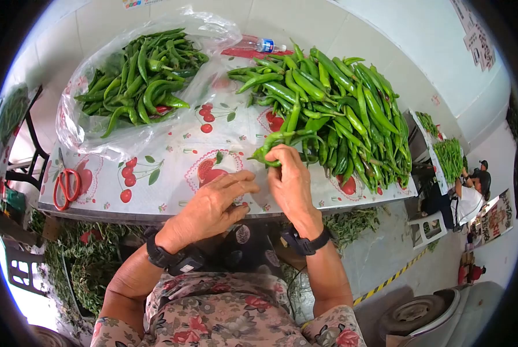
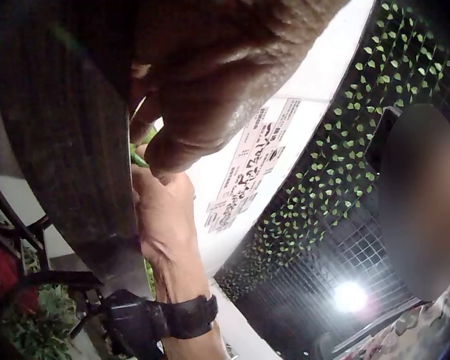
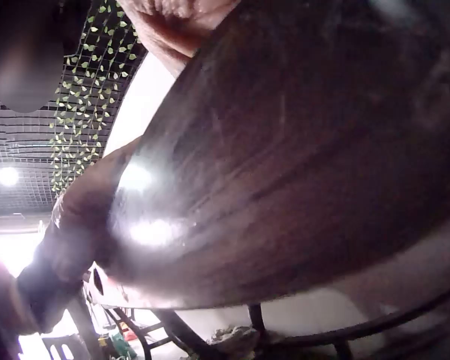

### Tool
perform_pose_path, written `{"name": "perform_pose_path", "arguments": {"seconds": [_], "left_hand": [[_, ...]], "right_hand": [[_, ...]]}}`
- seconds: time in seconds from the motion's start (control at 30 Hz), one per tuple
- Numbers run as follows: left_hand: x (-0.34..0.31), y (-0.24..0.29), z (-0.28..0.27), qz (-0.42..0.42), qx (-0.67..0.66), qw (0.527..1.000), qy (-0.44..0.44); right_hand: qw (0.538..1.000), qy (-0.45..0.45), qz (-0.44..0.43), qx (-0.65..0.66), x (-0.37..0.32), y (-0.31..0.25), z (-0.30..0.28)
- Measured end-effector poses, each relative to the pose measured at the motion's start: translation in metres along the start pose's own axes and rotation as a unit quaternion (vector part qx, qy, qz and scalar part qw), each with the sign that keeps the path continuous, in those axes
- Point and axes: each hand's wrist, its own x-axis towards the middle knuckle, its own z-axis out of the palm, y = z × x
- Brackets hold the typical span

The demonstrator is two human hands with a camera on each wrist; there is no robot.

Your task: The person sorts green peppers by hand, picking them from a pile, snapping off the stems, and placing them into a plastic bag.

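In the head view the right hand [image 1: 292,179] pinches green peppers [image 1: 276,144] by curled fingers, over the near part of the cherry-print cloth, beside a big pile of long green peppers [image 1: 351,110]. The left hand [image 1: 215,202] hovers just left of it above the table edge, fingers loosely bent, holding nothing visible. A clear plastic bag [image 1: 74,124] at the left holds more green peppers [image 1: 140,75] and a little red. In the left wrist view the left hand [image 2: 210,90] is close and dark, with the right hand [image 2: 165,217] behind; in the right wrist view the table's underside hides most.
Red-handled scissors [image 1: 67,188] lie at the table's left edge. A plastic bottle [image 1: 264,45] lies at the back, between bag and pile. Leafy plants [image 1: 94,260] are heaped under the table at the left. Another table with peppers [image 1: 448,162] and a person [image 1: 472,196] are at the far right.
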Motion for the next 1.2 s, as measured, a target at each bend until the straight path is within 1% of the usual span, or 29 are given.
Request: {"name": "perform_pose_path", "arguments": {"seconds": [0.07,0.2,0.3,0.4,0.5,0.6,0.7,0.73,0.77,0.83,0.93,1.0,1.13,1.2], "left_hand": [[0.0,0.001,0.0,0.003,0.006,1.0,-0.001],[-0.001,-0.004,0.002,0.007,0.022,1.0,0.013],[-0.001,-0.002,0.0,-0.001,0.005,1.0,0.016],[-0.001,-0.003,0.001,0.006,0.017,0.999,0.03],[-0.001,-0.002,0.0,0.001,-0.006,1.0,0.022],[-0.001,-0.004,0.001,0.011,0.014,0.999,0.031],[-0.001,-0.007,0.003,0.03,0.025,0.999,0.037],[-0.001,-0.006,0.003,0.024,0.02,0.999,0.04],[-0.001,-0.005,0.003,0.017,0.016,0.999,0.043],[-0.001,-0.005,0.003,0.009,0.009,0.999,0.042],[0.0,-0.005,0.001,0.008,0.006,0.999,0.04],[-0.001,-0.004,0.001,0.015,0.005,0.999,0.048],[-0.002,-0.004,-0.001,-0.038,-0.033,0.996,0.07],[-0.004,-0.009,-0.003,-0.05,-0.033,0.994,0.096]], "right_hand": [[1.0,-0.003,-0.01,0.021,0.003,-0.003,0.007],[0.996,-0.038,-0.042,0.063,0.007,-0.009,0.017],[0.993,-0.09,-0.052,0.063,0.012,-0.006,0.015],[0.994,-0.075,-0.057,0.056,0.013,-0.013,0.011],[0.995,-0.073,-0.05,0.048,0.01,-0.015,0.004],[0.994,-0.067,0.026,0.081,0.002,-0.015,-0.006],[0.998,-0.013,0.025,0.061,-0.004,0.002,-0.019],[0.999,0.004,0.035,0.01,-0.004,0.001,-0.026],[0.997,-0.002,0.046,-0.061,-0.007,0.007,-0.032],[0.986,-0.014,0.052,-0.16,-0.012,0.013,-0.043],[0.98,-0.031,0.047,-0.19,-0.018,0.021,-0.044],[0.981,-0.04,0.07,-0.178,-0.018,0.017,-0.041],[0.984,-0.034,0.119,-0.129,-0.017,0.016,-0.034],[0.983,-0.044,0.166,-0.061,-0.015,0.006,-0.034]]}}
